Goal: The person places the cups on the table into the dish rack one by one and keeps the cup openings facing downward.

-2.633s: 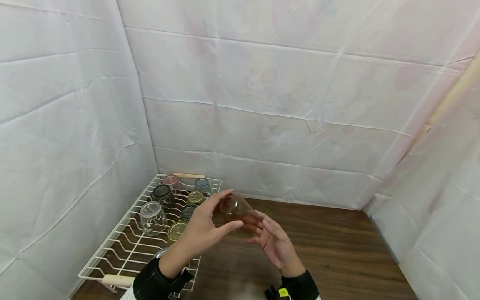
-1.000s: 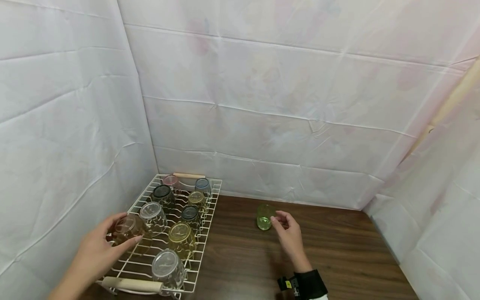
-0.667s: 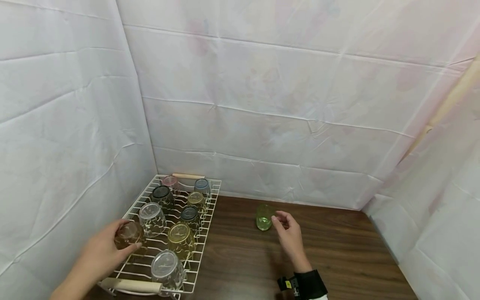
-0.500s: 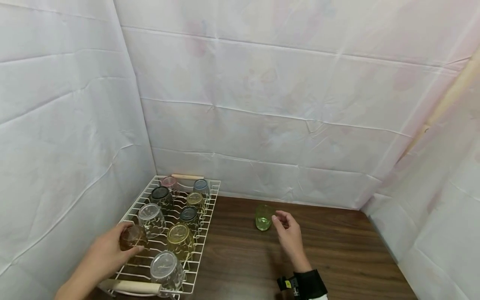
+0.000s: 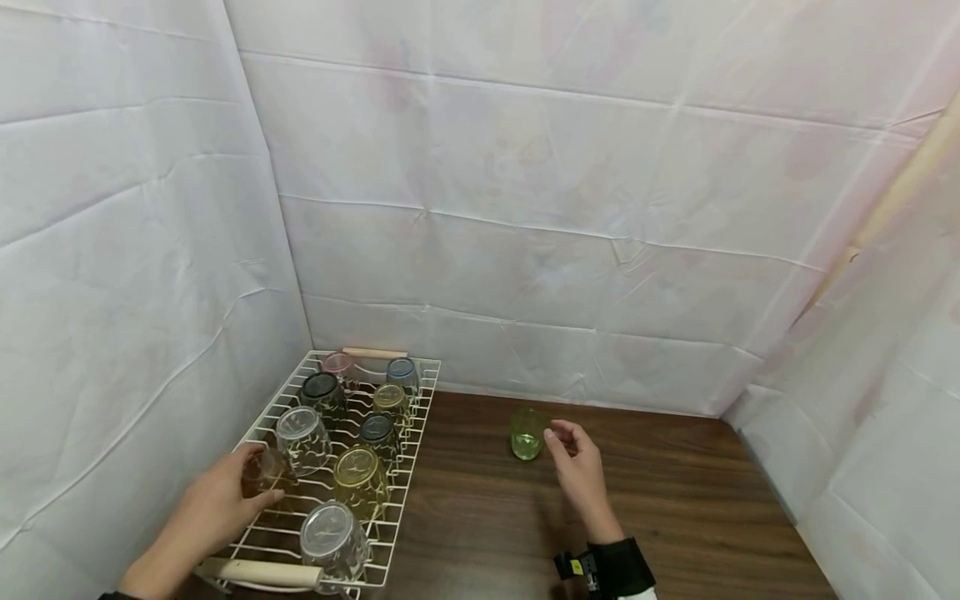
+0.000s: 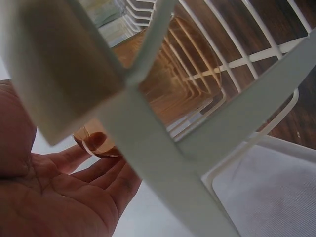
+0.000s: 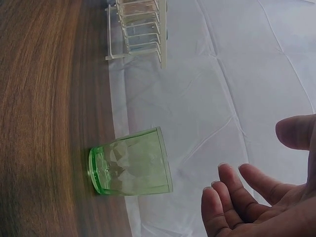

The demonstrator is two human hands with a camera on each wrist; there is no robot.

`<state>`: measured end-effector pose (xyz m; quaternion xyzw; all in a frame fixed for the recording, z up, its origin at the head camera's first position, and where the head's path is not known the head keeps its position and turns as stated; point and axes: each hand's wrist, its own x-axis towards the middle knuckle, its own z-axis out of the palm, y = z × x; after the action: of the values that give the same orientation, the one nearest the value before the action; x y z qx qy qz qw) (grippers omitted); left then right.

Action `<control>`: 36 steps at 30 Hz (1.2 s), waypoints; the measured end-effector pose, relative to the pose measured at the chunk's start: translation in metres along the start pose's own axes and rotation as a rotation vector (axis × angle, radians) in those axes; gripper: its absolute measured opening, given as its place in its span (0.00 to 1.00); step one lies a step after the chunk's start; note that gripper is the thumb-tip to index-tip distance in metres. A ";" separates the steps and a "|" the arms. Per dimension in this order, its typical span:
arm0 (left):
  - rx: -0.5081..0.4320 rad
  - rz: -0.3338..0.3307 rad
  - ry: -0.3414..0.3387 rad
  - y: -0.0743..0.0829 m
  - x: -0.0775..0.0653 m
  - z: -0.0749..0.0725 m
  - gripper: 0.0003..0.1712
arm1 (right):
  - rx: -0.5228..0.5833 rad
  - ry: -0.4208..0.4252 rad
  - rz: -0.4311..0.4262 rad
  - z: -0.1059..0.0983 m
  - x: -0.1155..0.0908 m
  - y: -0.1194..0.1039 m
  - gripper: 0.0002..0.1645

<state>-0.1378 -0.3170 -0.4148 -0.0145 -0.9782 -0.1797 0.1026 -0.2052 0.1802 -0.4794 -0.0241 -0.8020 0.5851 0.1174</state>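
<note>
My left hand (image 5: 213, 508) grips an amber drinking glass (image 5: 272, 468) at the left side of the white wire rack (image 5: 251, 550). In the left wrist view the amber glass (image 6: 168, 89) lies among the rack's wires, with fingers (image 6: 101, 173) at its base; a wooden handle and a thick wire hide part of it. A green glass (image 5: 527, 442) stands upright on the brown table. Just right of it is my right hand (image 5: 581, 475), holding nothing. The right wrist view shows a gap between the relaxed fingers (image 7: 234, 192) and the green glass (image 7: 131, 165).
Several upturned glasses stand on the rack: a clear glass (image 5: 303, 437) right behind the amber one, a yellow glass (image 5: 360, 479) and another clear glass (image 5: 332, 537) on its right side. A wooden handle (image 5: 262, 573) spans the front. White cloth (image 5: 510, 208) encloses the table.
Earlier both hands held the amber glass above the table. The left hand has brought it left and down to the rack; the right hand let go and is beside the green glass.
</note>
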 end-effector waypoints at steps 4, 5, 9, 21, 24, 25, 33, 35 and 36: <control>-0.013 0.005 -0.004 -0.002 0.002 0.001 0.46 | -0.008 -0.001 -0.001 0.000 0.000 -0.001 0.26; -0.015 0.002 -0.007 -0.002 0.003 0.001 0.47 | -0.009 0.000 -0.001 0.001 0.000 -0.001 0.26; -0.009 -0.010 -0.014 -0.003 0.006 0.003 0.48 | -0.014 0.002 0.008 0.002 0.000 -0.001 0.25; 0.004 -0.044 -0.020 -0.006 0.009 0.007 0.53 | -0.015 0.012 0.007 0.005 0.000 0.001 0.25; 0.006 -0.048 -0.016 -0.006 0.008 0.007 0.54 | -0.018 0.007 0.013 0.007 0.000 0.001 0.25; 0.005 -0.048 -0.015 -0.006 0.007 0.007 0.54 | -0.018 0.006 0.015 0.007 0.000 0.001 0.25; 0.008 -0.052 -0.019 -0.006 0.007 0.007 0.55 | -0.009 -0.008 0.018 0.007 -0.001 0.001 0.25; 0.008 -0.054 -0.022 -0.006 0.007 0.007 0.55 | -0.006 -0.009 0.021 0.007 -0.002 0.001 0.25; 0.008 -0.054 -0.023 -0.006 0.007 0.007 0.54 | -0.007 -0.012 0.020 0.007 -0.002 0.001 0.25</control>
<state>-0.1462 -0.3205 -0.4216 0.0104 -0.9801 -0.1785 0.0868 -0.2053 0.1734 -0.4827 -0.0293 -0.8045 0.5835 0.1067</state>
